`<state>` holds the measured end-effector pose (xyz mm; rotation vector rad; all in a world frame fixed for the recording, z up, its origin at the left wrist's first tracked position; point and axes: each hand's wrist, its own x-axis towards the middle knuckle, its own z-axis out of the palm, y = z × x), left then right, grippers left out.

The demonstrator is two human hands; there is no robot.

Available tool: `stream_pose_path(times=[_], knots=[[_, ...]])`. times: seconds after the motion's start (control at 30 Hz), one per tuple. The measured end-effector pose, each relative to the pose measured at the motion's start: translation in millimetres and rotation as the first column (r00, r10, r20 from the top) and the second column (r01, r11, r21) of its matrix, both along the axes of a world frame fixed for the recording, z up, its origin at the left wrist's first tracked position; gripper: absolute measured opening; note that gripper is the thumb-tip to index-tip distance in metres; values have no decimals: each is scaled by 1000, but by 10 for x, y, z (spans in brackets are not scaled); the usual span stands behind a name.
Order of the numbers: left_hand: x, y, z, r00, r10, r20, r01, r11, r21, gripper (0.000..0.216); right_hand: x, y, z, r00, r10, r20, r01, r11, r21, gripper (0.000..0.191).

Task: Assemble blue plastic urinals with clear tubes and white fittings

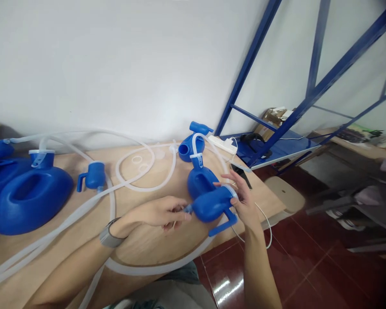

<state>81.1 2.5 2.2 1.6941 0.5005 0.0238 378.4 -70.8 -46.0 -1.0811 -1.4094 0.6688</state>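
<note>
A blue plastic handled cup [210,205] lies tilted between my two hands, its narrow end to the left. Around its pale rim, my right hand [242,197] is closed at the wide end. My left hand [169,213] pinches at the clear nozzle [188,209] on the narrow end. The cup's blue handle [225,223] points down toward me. Just behind the cup stands a blue bottle [201,182] with a white collar and a translucent tube [161,269], which loops round past the table's front.
More blue bottles [32,199] stand at the left, near another handled cup [95,175]. Coiled tubing [141,189] and loose rings [137,159] lie on the table [131,242]. A power strip [223,145], a phone [242,175], a blue rack [257,47] and a stool [284,193] are at the right.
</note>
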Motion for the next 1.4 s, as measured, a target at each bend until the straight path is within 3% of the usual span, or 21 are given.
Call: stream_pose_path(times=[0.1, 0.2, 0.33, 0.43, 0.53, 0.63, 0.73, 0.9, 0.97, 1.03, 1.1, 1.13, 1.17, 1.23, 1.33, 1.4], knots=[[29, 93, 72, 979, 181, 90, -190, 976, 106, 44, 11, 74, -165, 980, -187, -64, 189, 982, 28, 77], [139, 265, 88, 908, 330, 256, -382, 905, 186, 36, 3, 93, -427, 932, -337, 134, 352, 930, -109, 66], [465, 518, -9, 816, 436, 379, -573, 696, 433, 28, -76, 71, -713, 902, -302, 308, 363, 918, -163, 48], [744, 616, -143, 847, 456, 273, -505, 530, 681, 31, -146, 59, -799, 903, -303, 303, 354, 926, -130, 44], [935, 599, -236, 895, 419, 153, -359, 474, 804, 35, -192, 54, -834, 907, -304, 290, 348, 931, -113, 40], [997, 503, -241, 924, 367, 106, -286, 481, 828, 34, -220, 44, -868, 914, -294, 280, 331, 939, -93, 39], [870, 380, -196, 927, 365, 87, -270, 491, 828, 32, -239, 40, -887, 896, -347, 277, 379, 923, -68, 38], [157, 138, -170, 917, 384, 112, -328, 562, 759, 41, -318, 82, -864, 893, -350, 283, 382, 922, -65, 39], [-226, 30, -115, 933, 339, 121, -328, 662, 673, 63, -385, 96, -829, 904, -348, 250, 375, 924, -70, 39], [-603, -80, 0, 957, 277, 84, -282, 826, 487, 83, -459, 90, -757, 889, -417, 191, 435, 899, -60, 39], [-932, -191, 126, 968, 231, 93, -245, 953, 179, 74, -538, 66, -635, 860, -497, 121, 505, 861, -54, 40], [-1069, -246, 168, 965, 225, 134, -230, 973, 21, 71, -586, 53, -555, 848, -523, 84, 528, 847, -64, 40], [-1184, -299, 185, 954, 241, 180, -228, 969, -89, 71, -644, 44, -466, 841, -538, 49, 540, 838, -80, 40], [-1346, -400, 141, 919, 315, 238, -280, 945, -169, 73, -811, 48, -273, 842, -540, -3, 538, 839, -87, 35], [-1454, -519, -20, 843, 447, 299, -456, 889, -43, 63, -1227, 135, 7, 883, -469, -2, 469, 882, 52, 26], [-1470, -554, -94, 772, 523, 361, -589, 803, 96, 72, -1610, 250, 158, 925, -377, 38, 367, 917, 158, 26]])
